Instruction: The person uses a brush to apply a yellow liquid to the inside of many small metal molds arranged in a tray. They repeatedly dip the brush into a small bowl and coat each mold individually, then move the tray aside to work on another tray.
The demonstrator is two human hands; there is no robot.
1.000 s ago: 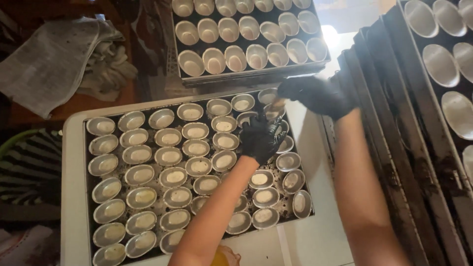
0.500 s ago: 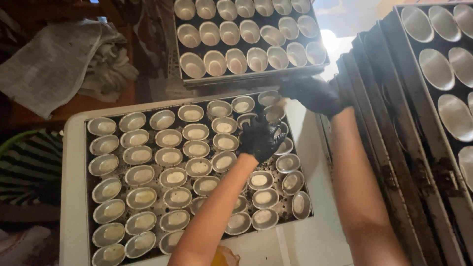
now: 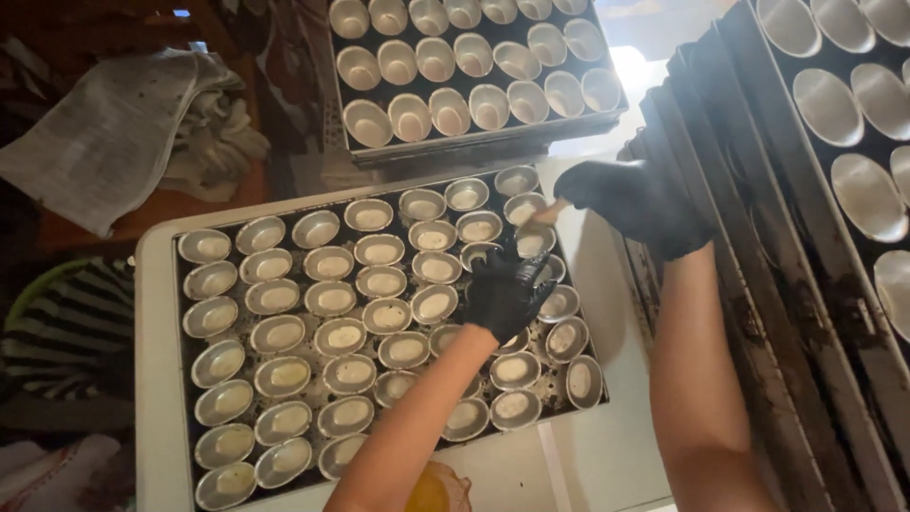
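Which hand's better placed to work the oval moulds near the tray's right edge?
Left, probably. The black-gloved left hand already rests on the small oval metal moulds in the dark baking tray. The black-gloved right hand sits at the tray's far right corner, over its edge, fingers near a corner mould.

Black gloves on left hand [image 3: 505, 289] and right hand [image 3: 633, 201]. Silvery oval moulds [image 3: 334, 298] with pale cream filling, set in a dark tray [image 3: 180, 374], centre of frame. Bare silver moulds in a second dark tray [image 3: 474, 142], top centre. Blackened stacked trays [image 3: 758, 313], right edge. Grey speckled cloth [image 3: 104, 133], upper left. Green-and-black striped fabric [image 3: 66, 332], lower left. White table [image 3: 152, 398] beneath.
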